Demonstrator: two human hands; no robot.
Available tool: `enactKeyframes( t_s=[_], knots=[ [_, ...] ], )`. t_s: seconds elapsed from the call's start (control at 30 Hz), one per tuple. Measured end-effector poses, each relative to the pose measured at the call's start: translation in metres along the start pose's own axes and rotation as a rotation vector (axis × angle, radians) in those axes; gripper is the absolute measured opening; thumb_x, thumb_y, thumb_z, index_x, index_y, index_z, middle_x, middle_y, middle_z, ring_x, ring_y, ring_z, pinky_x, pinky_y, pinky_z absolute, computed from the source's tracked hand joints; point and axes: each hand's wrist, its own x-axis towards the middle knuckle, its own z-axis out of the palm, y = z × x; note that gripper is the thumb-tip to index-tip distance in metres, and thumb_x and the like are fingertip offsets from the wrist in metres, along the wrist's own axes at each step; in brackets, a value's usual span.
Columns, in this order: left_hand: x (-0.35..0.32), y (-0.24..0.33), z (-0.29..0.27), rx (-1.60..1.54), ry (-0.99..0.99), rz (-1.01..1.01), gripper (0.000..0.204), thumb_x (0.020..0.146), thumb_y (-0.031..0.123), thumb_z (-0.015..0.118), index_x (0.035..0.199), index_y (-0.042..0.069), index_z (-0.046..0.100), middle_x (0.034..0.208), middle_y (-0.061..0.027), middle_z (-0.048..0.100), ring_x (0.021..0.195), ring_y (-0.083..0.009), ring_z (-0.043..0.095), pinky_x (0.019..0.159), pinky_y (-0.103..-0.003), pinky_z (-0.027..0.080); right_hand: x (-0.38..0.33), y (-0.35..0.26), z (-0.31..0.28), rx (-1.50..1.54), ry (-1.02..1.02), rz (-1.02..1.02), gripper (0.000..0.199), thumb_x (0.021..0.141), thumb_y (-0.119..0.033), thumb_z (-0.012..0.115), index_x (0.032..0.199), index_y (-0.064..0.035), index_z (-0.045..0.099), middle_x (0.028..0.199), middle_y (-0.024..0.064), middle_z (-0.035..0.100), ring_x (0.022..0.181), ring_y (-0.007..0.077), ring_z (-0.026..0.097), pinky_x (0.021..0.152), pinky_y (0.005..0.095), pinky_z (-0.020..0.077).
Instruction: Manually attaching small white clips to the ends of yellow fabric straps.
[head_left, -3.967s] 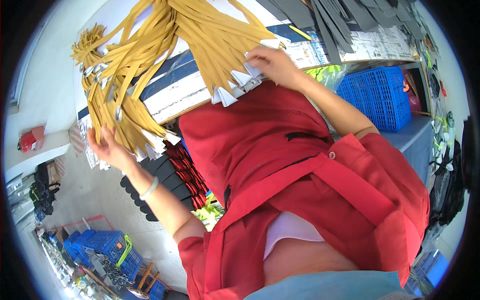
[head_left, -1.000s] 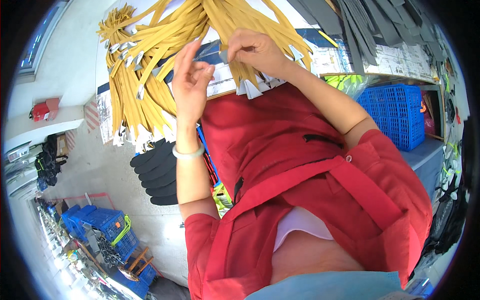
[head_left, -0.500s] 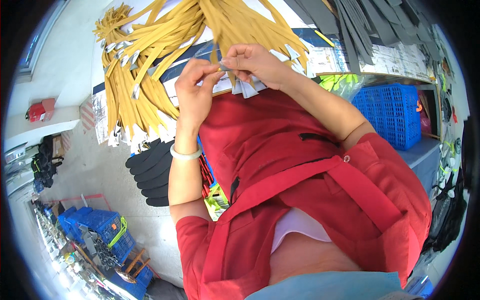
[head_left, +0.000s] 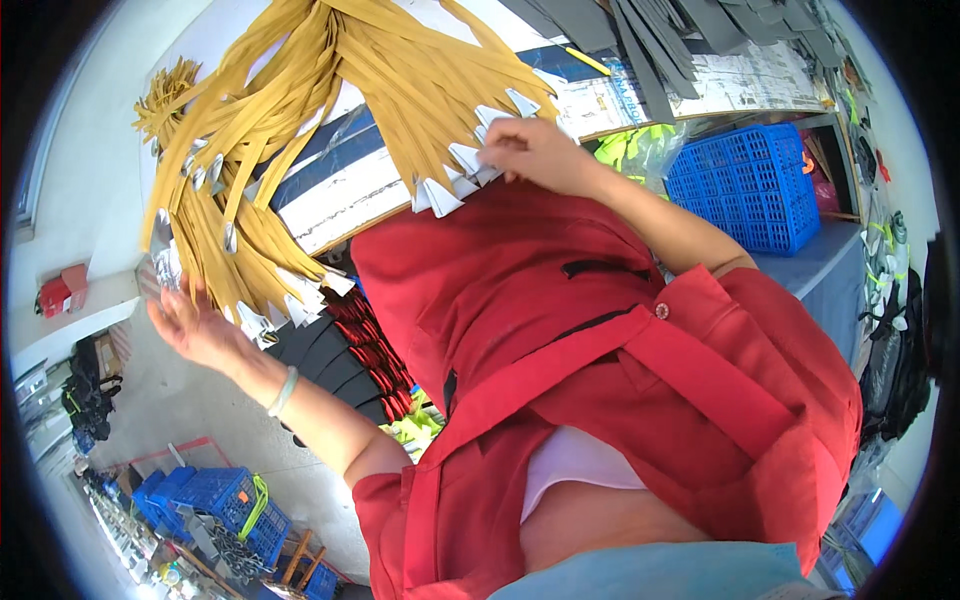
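Observation:
Long mustard-yellow straps (head_left: 400, 90) with white-tipped ends lie in bundles over the near edge of the table. My left hand (head_left: 200, 328) is out at the table's left end, fingers apart, just below a strap's blurred silvery end (head_left: 165, 258). Whether the fingertips still touch that end is hard to make out. On the right, my right hand (head_left: 540, 157) has its fingers curled in at the white strap ends (head_left: 465, 158) of the middle bundle. What lies between those fingers is hidden.
Dark grey strips (head_left: 650, 50) and a yellow pen-like stick (head_left: 588, 61) lie on the table (head_left: 330, 205). A blue plastic crate (head_left: 745, 190) stands at right, beside bagged neon-yellow pieces (head_left: 640, 148). Below the table are black pieces with red edges (head_left: 365, 345). More blue crates (head_left: 225, 500) stand lower left.
My hands were together in front of me, pinching a small end piece. Now they are apart: the left has swung out left and opened, the right has moved to the strap ends.

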Motion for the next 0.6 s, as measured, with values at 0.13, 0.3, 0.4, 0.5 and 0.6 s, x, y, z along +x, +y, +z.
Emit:
enactKeyframes(
  t_s=[0.13, 0.3, 0.4, 0.5, 0.6],
  knots=[
    [-0.023, -0.021, -0.015, 0.141, -0.233, -0.250, 0.018, 0.091, 0.010, 0.062, 0.106, 0.001, 0.062, 0.089, -0.0082, 0.065, 0.081, -0.0188, 0.065, 0.072, -0.029, 0.055, 0.016, -0.004, -0.038, -0.423, 0.201, -0.101, 0.021, 0.086, -0.024, 0.067, 0.084, -0.0047, 0.059, 0.068, 0.0038, 0.057, 0.065, 0.0142, 0.058, 0.059, 0.0305, 0.0454],
    [-0.123, -0.034, 0.063, 0.212, -0.664, -0.456, 0.016, 0.090, 0.001, 0.060, 0.104, 0.002, 0.066, 0.090, -0.0049, 0.066, 0.078, -0.0125, 0.064, 0.074, -0.024, 0.052, 0.029, -0.002, -0.030, -0.943, 0.138, -0.060, 0.021, 0.080, -0.025, 0.069, 0.090, -0.0078, 0.061, 0.089, 0.0083, 0.062, 0.081, 0.0253, 0.061, 0.071, 0.0364, 0.0469],
    [-0.159, -0.040, 0.103, 0.207, -0.928, -0.411, 0.012, 0.088, -0.003, 0.059, 0.098, -0.002, 0.065, 0.086, -0.0036, 0.063, 0.078, -0.0109, 0.062, 0.073, -0.023, 0.050, 0.032, 0.022, -0.034, -0.839, 0.091, -0.045, 0.021, 0.080, -0.026, 0.069, 0.087, -0.0075, 0.062, 0.088, 0.0081, 0.063, 0.084, 0.0248, 0.061, 0.071, 0.0358, 0.0469],
    [-0.166, -0.018, 0.134, 0.222, -1.028, -0.300, 0.010, 0.086, -0.003, 0.060, 0.094, -0.003, 0.065, 0.083, -0.0073, 0.061, 0.077, -0.0141, 0.061, 0.069, -0.025, 0.049, 0.024, 0.005, -0.030, -0.761, 0.134, -0.082, 0.020, 0.080, -0.024, 0.070, 0.085, -0.0062, 0.062, 0.085, 0.0081, 0.063, 0.081, 0.0252, 0.061, 0.071, 0.0357, 0.0469],
    [-0.165, -0.011, 0.165, 0.270, -1.202, -0.047, 0.012, 0.085, 0.000, 0.062, 0.096, -0.003, 0.065, 0.089, -0.0100, 0.062, 0.079, -0.0170, 0.060, 0.071, -0.027, 0.048, 0.028, 0.004, -0.029, -0.795, 0.177, -0.016, 0.017, 0.079, -0.019, 0.070, 0.086, -0.0052, 0.063, 0.082, 0.0082, 0.062, 0.077, 0.0246, 0.060, 0.069, 0.0350, 0.0467]
  ],
)
